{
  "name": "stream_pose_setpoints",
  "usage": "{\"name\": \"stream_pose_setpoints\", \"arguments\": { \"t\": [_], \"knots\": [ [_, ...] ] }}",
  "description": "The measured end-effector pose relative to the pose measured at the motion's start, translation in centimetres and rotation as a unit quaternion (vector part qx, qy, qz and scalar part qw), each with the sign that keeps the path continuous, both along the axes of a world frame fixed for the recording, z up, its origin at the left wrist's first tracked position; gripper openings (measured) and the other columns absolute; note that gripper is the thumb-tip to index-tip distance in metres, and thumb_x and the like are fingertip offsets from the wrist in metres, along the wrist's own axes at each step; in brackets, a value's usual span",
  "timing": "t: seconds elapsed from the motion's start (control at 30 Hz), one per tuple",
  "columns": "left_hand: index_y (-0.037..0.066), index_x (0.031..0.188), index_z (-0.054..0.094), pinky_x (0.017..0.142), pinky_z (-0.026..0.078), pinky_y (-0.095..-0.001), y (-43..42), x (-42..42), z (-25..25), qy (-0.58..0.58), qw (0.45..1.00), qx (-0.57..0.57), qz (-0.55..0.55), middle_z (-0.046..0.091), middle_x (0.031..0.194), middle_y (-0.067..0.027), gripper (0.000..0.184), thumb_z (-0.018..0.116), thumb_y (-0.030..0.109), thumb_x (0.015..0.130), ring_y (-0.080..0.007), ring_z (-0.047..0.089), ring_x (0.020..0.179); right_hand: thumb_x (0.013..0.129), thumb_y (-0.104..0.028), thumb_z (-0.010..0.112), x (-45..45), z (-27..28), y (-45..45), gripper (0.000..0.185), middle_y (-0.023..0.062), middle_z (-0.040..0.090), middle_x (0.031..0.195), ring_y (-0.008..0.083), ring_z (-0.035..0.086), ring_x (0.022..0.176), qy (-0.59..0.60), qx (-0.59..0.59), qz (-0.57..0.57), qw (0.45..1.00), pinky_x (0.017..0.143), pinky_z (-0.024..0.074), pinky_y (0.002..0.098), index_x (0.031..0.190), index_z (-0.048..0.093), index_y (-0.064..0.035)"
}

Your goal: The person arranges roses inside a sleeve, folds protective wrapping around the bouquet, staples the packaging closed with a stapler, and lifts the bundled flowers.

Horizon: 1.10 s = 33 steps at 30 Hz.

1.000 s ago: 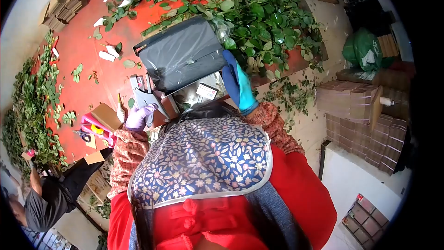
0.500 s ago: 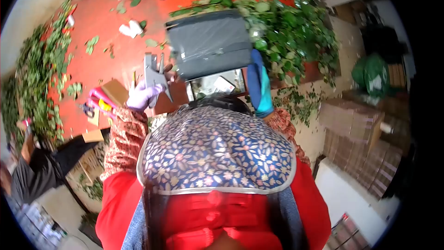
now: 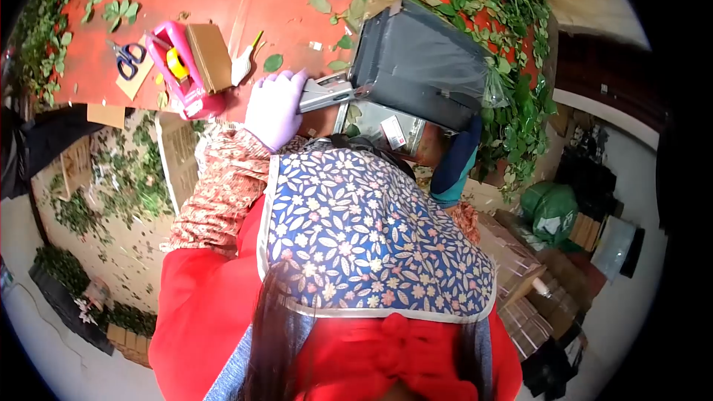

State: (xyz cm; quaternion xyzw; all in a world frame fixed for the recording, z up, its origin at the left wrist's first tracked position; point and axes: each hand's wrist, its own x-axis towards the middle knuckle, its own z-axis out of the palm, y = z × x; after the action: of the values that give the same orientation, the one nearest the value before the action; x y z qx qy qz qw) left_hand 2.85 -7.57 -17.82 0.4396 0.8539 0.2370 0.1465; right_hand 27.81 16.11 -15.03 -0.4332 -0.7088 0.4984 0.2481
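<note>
My left hand (image 3: 276,108), in a lavender glove, is closed around a grey metal plier stapler (image 3: 327,94). The stapler's jaws meet the left edge of a dark grey wrapped bundle (image 3: 416,59), which has clear plastic film over it. At the bundle's lower right corner is my right hand (image 3: 454,163), in a dark blue and teal glove. It grips that corner, with the fingertips hidden behind the bundle. Just below the bundle lies a shiny surface with a white label (image 3: 394,132) on it.
On the red table (image 3: 245,0) stand a pink tape dispenser (image 3: 182,78) and a brown cardboard box (image 3: 209,57). Dark-handled scissors (image 3: 130,62) lie at the left. Leafy stems (image 3: 520,96) spread along the right side. Cardboard stacks (image 3: 512,252) stand on the floor at right.
The view has turned and shifted. The bundle now tilts down to the right, my left hand has brought the stapler against its left edge, and my right hand has moved to its lower corner.
</note>
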Motion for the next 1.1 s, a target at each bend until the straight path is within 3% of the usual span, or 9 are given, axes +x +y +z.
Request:
{"name": "stream_pose_setpoints", "arguments": {
  "t": [0.13,0.23,0.43,0.67,0.8,0.87,0.97,1.0,1.1],
  "knots": [
    [0.005,0.125,0.052,0.100,0.040,-0.0506,1.5,1.6,-0.3,0.153,0.986,-0.062,-0.028,0.056,0.100,-0.0080,0.044,0.056,0.012,0.082,-0.0256,0.055,0.099,0.104,-0.019,0.041,0.7,0.3,0.3,0.053,0.0137,0.033,0.152,0.0244,0.035,0.138,0.011,-0.007,-0.007,1.000,0.114,0.0270,0.0367,0.150,0.026,0.0012],
    [0.004,0.128,0.051,0.103,0.038,-0.0546,2.3,2.2,-0.6,0.190,0.981,-0.043,-0.021,0.054,0.102,-0.0072,0.045,0.054,0.013,0.084,-0.0238,0.054,0.101,0.104,-0.020,0.041,0.8,0.0,0.6,0.053,0.0136,0.034,0.152,0.0239,0.037,0.136,0.022,-0.019,-0.011,1.000,0.113,0.0290,0.0366,0.150,0.027,0.0001],
    [0.002,0.132,0.048,0.104,0.036,-0.0578,2.3,2.0,-0.5,0.213,0.973,-0.055,-0.070,0.053,0.105,-0.0072,0.051,0.055,0.014,0.082,-0.0227,0.053,0.105,0.104,-0.020,0.042,-0.5,1.0,0.1,0.053,0.0136,0.034,0.151,0.0238,0.038,0.135,0.028,-0.017,-0.003,0.999,0.112,0.0305,0.0361,0.151,0.026,0.0000],
    [0.006,0.134,0.046,0.105,0.034,-0.0548,3.5,1.4,-1.6,0.262,0.956,-0.072,-0.107,0.054,0.114,-0.0057,0.048,0.052,0.017,0.088,-0.0202,0.052,0.108,0.104,-0.020,0.042,-0.6,0.2,0.8,0.051,0.0141,0.036,0.150,0.0242,0.038,0.135,0.033,-0.006,0.009,0.999,0.112,0.0295,0.0353,0.149,0.028,0.0013],
    [0.007,0.122,0.052,0.103,0.037,-0.0503,3.9,0.1,-2.2,0.237,0.961,-0.052,-0.131,0.057,0.108,-0.0037,0.038,0.054,0.020,0.087,-0.0207,0.055,0.103,0.103,-0.019,0.044,-0.6,0.0,0.9,0.051,0.0134,0.038,0.148,0.0239,0.039,0.134,0.030,-0.005,0.011,0.999,0.111,0.0305,0.0350,0.148,0.029,0.0011],
    [0.010,0.102,0.054,0.089,0.045,-0.0404,4.6,-1.8,-2.0,0.250,0.953,0.000,-0.169,0.053,0.092,-0.0047,0.019,0.053,0.018,0.085,-0.0224,0.055,0.091,0.103,-0.019,0.044,-0.7,-0.4,1.1,0.051,0.0131,0.040,0.147,0.0238,0.040,0.133,0.032,-0.005,0.016,0.999,0.111,0.0309,0.0349,0.148,0.030,0.0010],
    [0.010,0.096,0.053,0.074,0.047,-0.0368,6.0,-3.9,-2.9,0.271,0.935,-0.029,-0.229,0.053,0.088,-0.0071,0.015,0.053,0.016,0.083,-0.0242,0.056,0.086,0.103,-0.018,0.045,-0.6,-0.7,1.5,0.051,0.0126,0.041,0.146,0.0237,0.041,0.132,0.032,-0.005,0.019,0.999,0.110,0.0316,0.0347,0.148,0.031,0.0008],
    [0.009,0.095,0.053,0.070,0.048,-0.0371,6.5,-4.8,-3.9,0.273,0.929,0.011,-0.249,0.053,0.087,-0.0079,0.015,0.053,0.016,0.082,-0.0248,0.056,0.083,0.102,-0.018,0.046,-0.5,-0.7,1.6,0.051,0.0124,0.042,0.145,0.0236,0.042,0.132,0.033,-0.007,0.020,0.999,0.110,0.0319,0.0346,0.147,0.031,0.0007],
    [0.008,0.094,0.053,0.067,0.049,-0.0366,7.4,-5.7,-4.2,0.292,0.914,-0.005,-0.280,0.054,0.086,-0.0086,0.014,0.054,0.017,0.082,-0.0253,0.057,0.081,0.102,-0.018,0.047,-0.6,-1.0,1.6,0.051,0.0119,0.044,0.144,0.0234,0.043,0.131,0.038,-0.009,0.022,0.999,0.110,0.0326,0.0344,0.147,0.032,0.0006]
  ]
}}
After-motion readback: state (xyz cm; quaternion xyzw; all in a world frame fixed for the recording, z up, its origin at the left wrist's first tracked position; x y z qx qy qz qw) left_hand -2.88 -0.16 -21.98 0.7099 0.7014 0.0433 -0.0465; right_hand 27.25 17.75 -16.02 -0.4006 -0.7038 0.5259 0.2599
